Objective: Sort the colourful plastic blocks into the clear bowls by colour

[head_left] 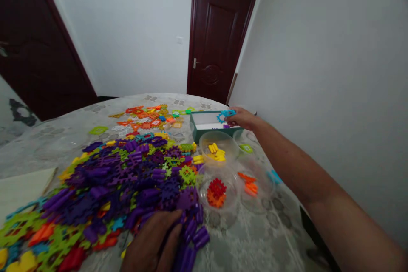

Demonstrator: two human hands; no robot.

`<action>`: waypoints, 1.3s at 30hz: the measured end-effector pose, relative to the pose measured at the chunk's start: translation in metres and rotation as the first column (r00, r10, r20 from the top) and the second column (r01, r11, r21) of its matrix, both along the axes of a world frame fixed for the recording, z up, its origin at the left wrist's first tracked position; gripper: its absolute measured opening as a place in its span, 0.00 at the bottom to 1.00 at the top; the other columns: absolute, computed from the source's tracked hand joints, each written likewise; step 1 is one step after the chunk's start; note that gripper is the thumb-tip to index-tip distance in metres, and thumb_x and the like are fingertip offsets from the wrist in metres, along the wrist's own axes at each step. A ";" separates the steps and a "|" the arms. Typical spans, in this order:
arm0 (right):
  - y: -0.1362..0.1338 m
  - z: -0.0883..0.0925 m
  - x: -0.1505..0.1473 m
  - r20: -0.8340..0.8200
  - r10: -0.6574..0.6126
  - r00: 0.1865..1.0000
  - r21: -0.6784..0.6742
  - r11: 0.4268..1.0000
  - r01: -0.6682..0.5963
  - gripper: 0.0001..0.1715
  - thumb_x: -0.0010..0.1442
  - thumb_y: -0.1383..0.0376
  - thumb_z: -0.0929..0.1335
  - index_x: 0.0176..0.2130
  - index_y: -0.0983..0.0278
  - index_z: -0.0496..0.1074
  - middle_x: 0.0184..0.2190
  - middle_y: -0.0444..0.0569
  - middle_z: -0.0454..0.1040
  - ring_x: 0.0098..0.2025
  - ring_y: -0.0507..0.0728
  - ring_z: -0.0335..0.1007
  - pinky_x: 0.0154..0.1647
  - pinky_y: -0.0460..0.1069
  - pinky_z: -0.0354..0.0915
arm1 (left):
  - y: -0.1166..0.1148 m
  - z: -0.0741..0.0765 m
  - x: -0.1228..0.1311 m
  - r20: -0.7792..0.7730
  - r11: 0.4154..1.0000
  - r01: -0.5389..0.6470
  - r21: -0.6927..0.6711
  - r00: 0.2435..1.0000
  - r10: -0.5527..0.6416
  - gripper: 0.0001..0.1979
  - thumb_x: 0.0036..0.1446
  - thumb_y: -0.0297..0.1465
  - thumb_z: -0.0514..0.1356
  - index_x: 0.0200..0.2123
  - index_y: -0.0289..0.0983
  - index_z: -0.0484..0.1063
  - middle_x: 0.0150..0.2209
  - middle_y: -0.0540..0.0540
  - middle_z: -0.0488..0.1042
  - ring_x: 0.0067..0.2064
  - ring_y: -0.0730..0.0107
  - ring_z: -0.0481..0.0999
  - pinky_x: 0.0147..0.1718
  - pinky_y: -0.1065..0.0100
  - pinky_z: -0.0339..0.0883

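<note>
Right hand: at the right end of the green box, the person's right hand (pixel 240 118) pinches a blue gear (pixel 228 113) between thumb and fingers.
Blue gear: over the open box as the head view shows it; whether it touches the rim cannot be told.
Green box: the green box (pixel 204 133) has a white inside, with a few purple pieces (pixel 226 126) in it.
Left hand: the left hand (pixel 153 242) is lowered at the near edge of the big pile, fingers curved over purple tubes (pixel 200 238); whether it grips any cannot be told.
Big pile: the mixed pile (pixel 124 170) is mostly purple, with lime, yellow, red and blue among it.
Clear tubs: nearer than the box, beside the pile, one holds yellow pieces (pixel 216 154), another red and orange gears (pixel 217 191), a third orange pieces (pixel 251 188), a fourth a lime piece (pixel 246 148).
Far pile: orange, white and yellow flat pieces (pixel 148 121) lie left of the box.
Table: a patterned cloth (pixel 251 238) lies under everything.
</note>
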State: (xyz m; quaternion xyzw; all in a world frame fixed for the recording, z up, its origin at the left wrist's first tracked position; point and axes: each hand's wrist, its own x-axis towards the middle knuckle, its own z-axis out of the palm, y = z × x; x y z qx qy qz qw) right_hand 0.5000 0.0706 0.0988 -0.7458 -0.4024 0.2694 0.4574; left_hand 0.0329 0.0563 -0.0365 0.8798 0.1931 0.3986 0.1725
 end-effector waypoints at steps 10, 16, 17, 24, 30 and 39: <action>-0.199 0.016 -0.005 0.384 -0.044 0.922 -0.287 0.944 0.165 0.13 0.58 0.66 0.76 0.42 0.62 0.72 0.34 0.48 0.81 0.31 0.54 0.75 0.27 0.45 0.67 | 0.002 0.009 0.009 -0.038 0.995 0.082 -0.057 0.996 -0.084 0.14 0.69 0.44 0.59 0.49 0.44 0.79 0.45 0.46 0.84 0.43 0.61 0.85 0.47 0.67 0.77; -0.237 -0.001 -0.006 0.559 0.079 0.825 -0.532 0.798 0.284 0.17 0.54 0.71 0.77 0.44 0.65 0.78 0.38 0.51 0.83 0.32 0.55 0.78 0.33 0.46 0.69 | 0.004 0.004 0.010 -0.071 0.998 0.065 -0.023 0.995 -0.066 0.15 0.70 0.44 0.58 0.50 0.43 0.78 0.46 0.46 0.84 0.45 0.61 0.85 0.48 0.67 0.77; -0.237 0.000 -0.006 0.579 0.112 0.808 -0.553 0.781 0.289 0.18 0.53 0.72 0.76 0.46 0.65 0.79 0.41 0.52 0.83 0.36 0.57 0.79 0.37 0.47 0.70 | 0.005 0.004 0.010 -0.075 0.998 0.059 -0.019 0.995 -0.061 0.15 0.70 0.44 0.58 0.50 0.43 0.78 0.46 0.46 0.84 0.45 0.61 0.85 0.48 0.66 0.77; -0.209 0.008 -0.016 0.670 0.352 0.654 -0.680 0.645 0.349 0.16 0.59 0.73 0.70 0.46 0.63 0.82 0.49 0.59 0.82 0.52 0.65 0.78 0.50 0.53 0.69 | 0.005 0.006 0.008 -0.054 0.999 0.049 -0.003 0.997 -0.049 0.14 0.70 0.41 0.58 0.50 0.41 0.79 0.46 0.44 0.84 0.45 0.62 0.85 0.48 0.66 0.78; -0.212 0.005 -0.027 0.689 0.439 0.577 -0.716 0.536 0.447 0.18 0.61 0.74 0.68 0.47 0.65 0.82 0.50 0.63 0.81 0.52 0.68 0.80 0.46 0.56 0.72 | 0.000 0.012 0.007 -0.031 0.998 0.056 0.019 0.998 -0.055 0.11 0.71 0.36 0.58 0.50 0.41 0.78 0.45 0.45 0.84 0.45 0.66 0.85 0.46 0.69 0.78; -0.118 0.003 -0.054 0.910 0.283 0.304 -0.379 0.864 0.331 0.22 0.72 0.65 0.63 0.61 0.61 0.73 0.60 0.59 0.74 0.61 0.64 0.70 0.57 0.54 0.68 | -0.005 0.010 0.007 -0.019 0.998 0.040 0.049 0.999 -0.039 0.11 0.72 0.37 0.58 0.50 0.42 0.77 0.43 0.47 0.84 0.43 0.66 0.85 0.44 0.70 0.79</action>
